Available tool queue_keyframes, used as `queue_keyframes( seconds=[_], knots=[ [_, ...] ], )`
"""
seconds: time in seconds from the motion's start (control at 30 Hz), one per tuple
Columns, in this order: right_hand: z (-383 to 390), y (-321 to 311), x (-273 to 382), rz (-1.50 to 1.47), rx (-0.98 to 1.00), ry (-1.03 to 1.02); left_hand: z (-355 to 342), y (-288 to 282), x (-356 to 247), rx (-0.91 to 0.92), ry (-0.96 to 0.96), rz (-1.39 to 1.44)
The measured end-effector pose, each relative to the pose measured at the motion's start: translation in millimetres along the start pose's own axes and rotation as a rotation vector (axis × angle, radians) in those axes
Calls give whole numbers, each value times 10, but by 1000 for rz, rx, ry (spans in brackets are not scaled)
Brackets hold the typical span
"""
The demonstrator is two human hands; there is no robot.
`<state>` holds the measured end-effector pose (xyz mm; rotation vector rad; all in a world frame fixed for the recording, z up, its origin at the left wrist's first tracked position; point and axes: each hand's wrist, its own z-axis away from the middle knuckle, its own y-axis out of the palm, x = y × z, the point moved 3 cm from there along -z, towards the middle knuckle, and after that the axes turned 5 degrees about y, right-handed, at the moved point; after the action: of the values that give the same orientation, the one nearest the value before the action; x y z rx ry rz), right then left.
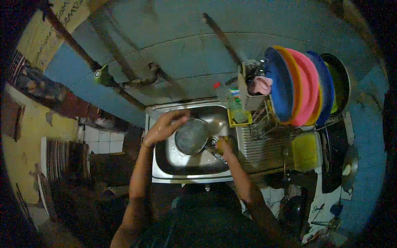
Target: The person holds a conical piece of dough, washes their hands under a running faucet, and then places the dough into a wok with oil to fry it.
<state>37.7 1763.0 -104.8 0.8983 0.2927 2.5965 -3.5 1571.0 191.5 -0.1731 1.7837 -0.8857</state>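
A round grey metal vessel (191,137) with a pale rim lies in the steel sink (165,162); I cannot tell whether it is a pot, a bowl or a lid. Over its upper left edge is my left hand (164,127), fingers stretched out and slightly blurred, gripping nothing that shows. My right hand (226,149) is low at the right side of the basin, by the drain (214,141). Its fingers are closed around a small yellowish thing (221,144), mostly hidden by the hand. Wet highlights shine on the basin floor.
Right of the sink, a yellow caddy (240,119) holds bottles. Behind the ribbed drainboard (258,146), large coloured plates or basins (304,87) stand upright in a wire rack. A yellow container (306,152) sits farther right. The tap pipe (142,80) with a green valve handle crosses the wall.
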Motion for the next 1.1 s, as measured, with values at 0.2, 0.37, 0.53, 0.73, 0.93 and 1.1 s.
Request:
queue_keyframes(
  seconds=[0.2, 0.37, 0.53, 0.73, 0.93, 1.1],
  knots=[
    [-199, 370, 38, 174, -120, -239, 1283, 472, 1919, -26, -295, 122],
    [-1037, 500, -738, 1605, -119, -1446, 1346, 1472, 2913, -42, -587, 686],
    [-379, 1362, -386, 1910, -92, -461, 1487, 1185, 2646, -153, -468, 517],
    [-1067, 949, -458, 1709, 104, -531, 1381, 817, 2319, -83, -564, 253],
    [-623, 1083, -228, 801, 275, -147, 1299, 1362, 2675, -134, -656, 897],
    [-176, 1100, -441, 522, 232, -242, 1076, 1644, 2310, -104, -967, 1361]
  ],
)
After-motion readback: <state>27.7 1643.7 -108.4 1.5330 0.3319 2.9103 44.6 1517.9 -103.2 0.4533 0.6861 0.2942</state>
